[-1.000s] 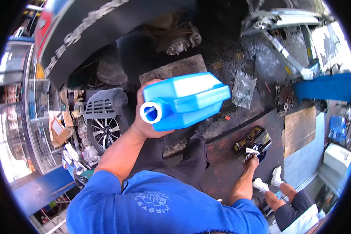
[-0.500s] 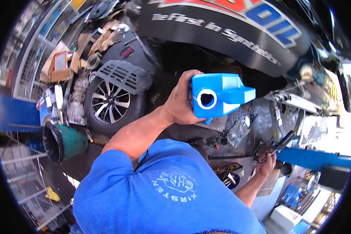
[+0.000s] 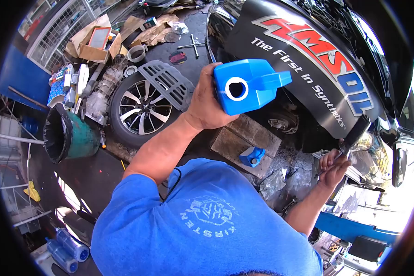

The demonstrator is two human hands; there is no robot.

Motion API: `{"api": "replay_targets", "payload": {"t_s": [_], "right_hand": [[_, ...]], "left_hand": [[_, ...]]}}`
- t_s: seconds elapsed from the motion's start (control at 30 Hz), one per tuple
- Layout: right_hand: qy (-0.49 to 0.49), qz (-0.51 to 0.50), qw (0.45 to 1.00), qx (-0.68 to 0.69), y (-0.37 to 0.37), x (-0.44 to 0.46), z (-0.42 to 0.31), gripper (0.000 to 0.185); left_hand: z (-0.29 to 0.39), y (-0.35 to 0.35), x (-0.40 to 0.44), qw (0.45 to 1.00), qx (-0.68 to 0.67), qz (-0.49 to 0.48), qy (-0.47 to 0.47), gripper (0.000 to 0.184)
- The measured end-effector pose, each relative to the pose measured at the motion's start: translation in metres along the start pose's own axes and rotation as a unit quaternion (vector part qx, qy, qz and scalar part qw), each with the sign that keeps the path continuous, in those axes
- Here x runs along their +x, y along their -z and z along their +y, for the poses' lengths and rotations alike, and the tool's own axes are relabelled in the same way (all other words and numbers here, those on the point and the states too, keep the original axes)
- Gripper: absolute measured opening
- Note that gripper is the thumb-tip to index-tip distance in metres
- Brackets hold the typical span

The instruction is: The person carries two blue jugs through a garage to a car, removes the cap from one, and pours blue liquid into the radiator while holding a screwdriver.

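My left hand is closed around a blue plastic oil jug, held out ahead of my chest. The jug's uncapped mouth has a white rim and faces me. At the right, the fingers of my right hand wrap around the lower end of a black tube-like piece; its exact kind is unclear. That piece points up toward the car, near the black fender cover with its oil-brand lettering. Below the jug, a second blue jug rests on a wooden board on the floor.
An alloy wheel with tyre lies left of my left arm, a grey slotted plastic panel leaning over it. Farther left are a green bin and a cardboard box. A blue lift arm crosses the lower right.
My view has shifted, bringing the board and second jug into sight. My right hand has risen with the black piece toward the car. My left hand still grips the blue jug.
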State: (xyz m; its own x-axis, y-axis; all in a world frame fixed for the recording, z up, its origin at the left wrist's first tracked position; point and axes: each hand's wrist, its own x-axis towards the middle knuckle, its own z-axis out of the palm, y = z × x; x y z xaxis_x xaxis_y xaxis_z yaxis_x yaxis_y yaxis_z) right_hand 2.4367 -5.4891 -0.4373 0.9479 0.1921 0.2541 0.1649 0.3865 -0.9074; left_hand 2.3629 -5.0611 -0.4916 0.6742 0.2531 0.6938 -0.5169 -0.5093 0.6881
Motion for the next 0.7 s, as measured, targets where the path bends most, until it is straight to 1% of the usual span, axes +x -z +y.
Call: {"api": "replay_targets", "payload": {"t_s": [0.03, 0.07, 0.1, 0.13, 0.17, 0.2, 0.27, 0.3, 0.33, 0.4, 0.43, 0.47, 0.5, 0.53, 0.57, 0.6, 0.63, 0.7], "right_hand": [[-0.015, -0.061, 0.998, 0.014, -0.010, 0.006, 0.001, 0.072], [-0.028, -0.092, 0.994, 0.055, -0.015, 0.012, 0.005, 0.067], [-0.008, -0.110, 0.994, 0.013, -0.018, 0.017, 0.009, 0.066], [0.011, -0.130, 0.991, -0.028, -0.021, 0.022, 0.013, 0.065], [0.029, -0.150, 0.986, -0.067, -0.028, 0.027, 0.016, 0.064], [0.026, -0.165, 0.986, -0.016, -0.035, 0.031, 0.020, 0.051], [0.006, -0.132, 0.991, -0.006, -0.048, 0.033, 0.025, 0.043], [-0.002, -0.115, 0.993, -0.001, -0.053, 0.035, 0.026, 0.039], [0.001, -0.128, 0.992, 0.016, -0.052, 0.038, 0.030, 0.031], [0.017, -0.138, 0.990, -0.012, -0.067, 0.043, 0.035, 0.029], [0.024, -0.142, 0.989, -0.027, -0.074, 0.044, 0.036, 0.029], [0.004, -0.176, 0.984, -0.027, -0.078, 0.048, 0.033, 0.029], [0.006, -0.181, 0.982, -0.050, -0.087, 0.050, 0.031, 0.030], [0.015, -0.194, 0.979, -0.059, -0.097, 0.053, 0.031, 0.029], [0.023, -0.205, 0.976, -0.068, -0.104, 0.056, 0.031, 0.027], [0.033, -0.223, 0.969, -0.103, -0.110, 0.062, 0.029, 0.026], [0.042, -0.201, 0.971, -0.124, -0.118, 0.063, 0.029, 0.029], [0.095, -0.211, 0.958, -0.170, -0.133, 0.073, 0.027, 0.030]], "left_hand": [[0.002, 0.006, 0.003, 1.000, 0.006, 0.005, -0.006, 0.107], [0.007, 0.011, 0.007, 1.000, 0.013, 0.012, -0.011, 0.108], [0.008, 0.015, 0.008, 0.999, 0.021, 0.020, -0.016, 0.108], [0.002, 0.015, 0.008, 0.999, -0.035, 0.023, 0.002, 0.108], [0.001, 0.017, 0.008, 0.999, -0.033, 0.024, 0.013, 0.107], [0.000, 0.019, 0.007, 0.999, -0.032, 0.023, 0.025, 0.107], [-0.001, 0.020, 0.005, 0.998, -0.039, 0.031, 0.032, 0.105], [0.000, 0.021, 0.005, 0.999, -0.014, 0.036, 0.021, 0.105], [0.003, 0.023, 0.004, 0.999, 0.010, 0.040, 0.008, 0.106], [0.007, 0.024, 0.003, 0.997, 0.036, 0.058, -0.024, 0.106], [0.009, 0.025, 0.005, 0.994, 0.077, 0.059, -0.055, 0.106], [0.010, 0.025, 0.006, 0.994, 0.062, 0.056, -0.074, 0.106], [0.011, 0.024, 0.006, 0.993, 0.047, 0.052, -0.093, 0.105], [0.008, 0.023, 0.004, 0.993, 0.056, 0.043, -0.090, 0.109], [0.006, 0.020, 0.004, 0.993, 0.036, 0.045, -0.101, 0.109], [0.004, 0.017, 0.004, 0.992, 0.016, 0.047, -0.112, 0.110], [0.003, 0.015, 0.005, 0.991, -0.004, 0.049, -0.124, 0.110], [0.006, 0.014, 0.008, 0.991, -0.020, 0.035, -0.124, 0.110]]}}
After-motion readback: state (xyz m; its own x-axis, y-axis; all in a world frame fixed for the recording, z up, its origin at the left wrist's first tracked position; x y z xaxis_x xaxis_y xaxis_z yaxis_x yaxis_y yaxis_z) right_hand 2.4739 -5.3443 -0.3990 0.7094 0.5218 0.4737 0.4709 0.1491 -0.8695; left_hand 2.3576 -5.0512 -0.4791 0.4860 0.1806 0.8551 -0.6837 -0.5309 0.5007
